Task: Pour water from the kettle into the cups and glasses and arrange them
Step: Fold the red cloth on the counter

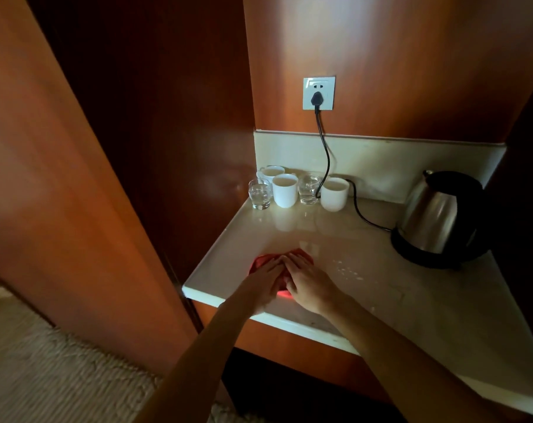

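While both hands sit flat at the front edge of the counter (442, 315), they're pressing down on a crumpled red cloth (260, 260): left hand (263, 283) and right hand (309, 283) side by side, fingers laid out straight over the fabric, fingertips nearly touching, not gripping anything. The counter is a pale, glossy stone-look slab (marble-ish, you can see reflections in it) with a few small water spots (347, 270) just right of the hands.

Further back on the right stands the kettle (436, 215), a rounded brushed-steel body with black lid, handle and base, well apart from the drinkware. Its black cord (358, 209) snakes across the counter and up to a plug (316, 99) in a white wall socket (319, 93).

At the back left corner sit the vessels in a tight cluster: a clear glass (259, 193), a white cylindrical cup (285, 190), another glass (309, 189), a second white cup (334, 193), and a third cup (270, 171) behind. The glasses hold water. Reddish wood panelling all round; no readable writing anywhere.
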The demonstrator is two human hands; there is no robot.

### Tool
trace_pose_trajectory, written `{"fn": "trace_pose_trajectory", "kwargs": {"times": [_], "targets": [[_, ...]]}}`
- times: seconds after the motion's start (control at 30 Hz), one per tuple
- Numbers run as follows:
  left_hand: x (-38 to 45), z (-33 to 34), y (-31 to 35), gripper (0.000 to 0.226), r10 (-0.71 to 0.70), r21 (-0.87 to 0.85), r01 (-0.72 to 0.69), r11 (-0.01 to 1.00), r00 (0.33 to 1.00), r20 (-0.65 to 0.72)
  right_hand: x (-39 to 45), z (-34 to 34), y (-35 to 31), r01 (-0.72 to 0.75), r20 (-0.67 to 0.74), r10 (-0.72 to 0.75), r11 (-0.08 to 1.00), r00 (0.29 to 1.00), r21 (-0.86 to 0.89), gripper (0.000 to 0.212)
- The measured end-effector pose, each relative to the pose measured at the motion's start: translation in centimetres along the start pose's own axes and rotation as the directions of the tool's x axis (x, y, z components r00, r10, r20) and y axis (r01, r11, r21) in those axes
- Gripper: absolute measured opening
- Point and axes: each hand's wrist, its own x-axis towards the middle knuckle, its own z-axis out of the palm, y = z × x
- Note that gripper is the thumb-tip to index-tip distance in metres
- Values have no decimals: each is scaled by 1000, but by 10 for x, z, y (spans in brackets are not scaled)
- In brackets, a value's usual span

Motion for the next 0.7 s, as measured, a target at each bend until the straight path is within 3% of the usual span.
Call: {"fn": "trace_pose_trajectory", "kwargs": {"times": [0.23, 0.47, 0.53, 0.6, 0.7], "targets": [[-27, 15, 21, 50, -36, 96, 40, 995, 998, -44, -42, -5, -29, -177, -6, 177, 978, 984, -110, 57], [-51, 19, 67, 47, 128, -19, -128, 992, 992, -16, -120, -23, -42, -358, 25, 367, 918, 930, -168, 63], [-53, 24, 90, 48, 153, -57, -152, 987, 988, 11, -146, -27, -32, -405, -5, 412, 893, 911, -197, 59], [-52, 31, 114, 49, 199, -90, -196, 977, 980, 25, -166, -38, -21, -453, -59, 450, 873, 891, -180, 69], [-50, 39, 145, 50, 262, -116, -255, 960, 964, 47, -186, -59, -10, -470, 43, 492, 851, 870, -233, 69]]}}
